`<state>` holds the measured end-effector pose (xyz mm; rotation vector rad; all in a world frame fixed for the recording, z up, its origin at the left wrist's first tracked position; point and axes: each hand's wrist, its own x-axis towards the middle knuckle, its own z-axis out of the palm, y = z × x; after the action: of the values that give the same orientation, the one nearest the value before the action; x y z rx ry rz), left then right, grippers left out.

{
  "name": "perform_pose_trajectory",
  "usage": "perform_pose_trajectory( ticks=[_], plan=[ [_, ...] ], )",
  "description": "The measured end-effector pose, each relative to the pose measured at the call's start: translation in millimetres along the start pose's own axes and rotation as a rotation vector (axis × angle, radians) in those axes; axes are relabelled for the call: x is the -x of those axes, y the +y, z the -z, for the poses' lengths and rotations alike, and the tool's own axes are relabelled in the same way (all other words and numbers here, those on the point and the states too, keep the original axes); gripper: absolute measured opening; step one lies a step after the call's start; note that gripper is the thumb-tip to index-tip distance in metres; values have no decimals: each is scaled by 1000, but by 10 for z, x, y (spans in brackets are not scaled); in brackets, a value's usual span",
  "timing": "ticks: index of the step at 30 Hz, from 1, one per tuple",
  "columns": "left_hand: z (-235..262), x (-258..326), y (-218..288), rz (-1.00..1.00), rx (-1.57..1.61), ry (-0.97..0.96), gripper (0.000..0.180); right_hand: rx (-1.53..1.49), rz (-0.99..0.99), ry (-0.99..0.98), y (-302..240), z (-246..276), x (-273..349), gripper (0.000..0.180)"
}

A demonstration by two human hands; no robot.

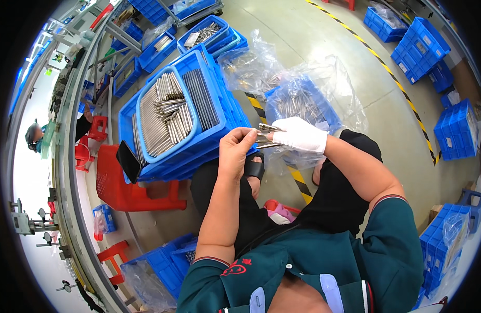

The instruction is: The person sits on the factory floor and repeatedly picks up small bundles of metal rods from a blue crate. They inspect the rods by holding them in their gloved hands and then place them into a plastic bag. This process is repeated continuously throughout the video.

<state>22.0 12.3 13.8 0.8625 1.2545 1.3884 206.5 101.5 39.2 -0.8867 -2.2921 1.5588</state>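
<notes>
In front of my body, my right hand (302, 135), in a white glove, is closed around several thin silvery metal rods (269, 142) whose ends jut out to the left. My bare left hand (234, 151) meets it there, thumb and fingers pinched at the end of one rod; the fingertips partly hide that end. To the left of my hands, a light-blue tray (141, 117) filled with rows of similar metal rods (172, 112) rests on stacked blue crates (219, 136). Dark grey rods (200, 98) stand in line beside that tray.
Beyond my right hand, a plastic-lined blue crate (331, 116) holds more loose metal pieces. A red stool (120, 182) stands at the left, by a black phone-like slab (128, 161) leaning on the crates. More blue crates (420, 49) line the right side, past yellow-black floor tape (389, 70).
</notes>
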Motion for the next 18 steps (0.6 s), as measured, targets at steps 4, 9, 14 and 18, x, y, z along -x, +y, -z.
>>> perform_pose_trajectory(
  ticks=[4, 9, 14, 18],
  plan=[
    [-39, 22, 29, -30, 41, 22, 15, -68, -42, -32, -27, 42, 17, 40],
    [39, 0, 84, -85, 59, 103, 17, -93, -28, -48, -5, 86, 32, 43],
    [-55, 31, 102, -16, 61, -9, 14, -17, -68, -125, 9, 8, 0, 46],
    [-46, 43, 60, 22, 51, -44, 15, 73, -7, -90, 34, -35, -35, 53]
  ],
)
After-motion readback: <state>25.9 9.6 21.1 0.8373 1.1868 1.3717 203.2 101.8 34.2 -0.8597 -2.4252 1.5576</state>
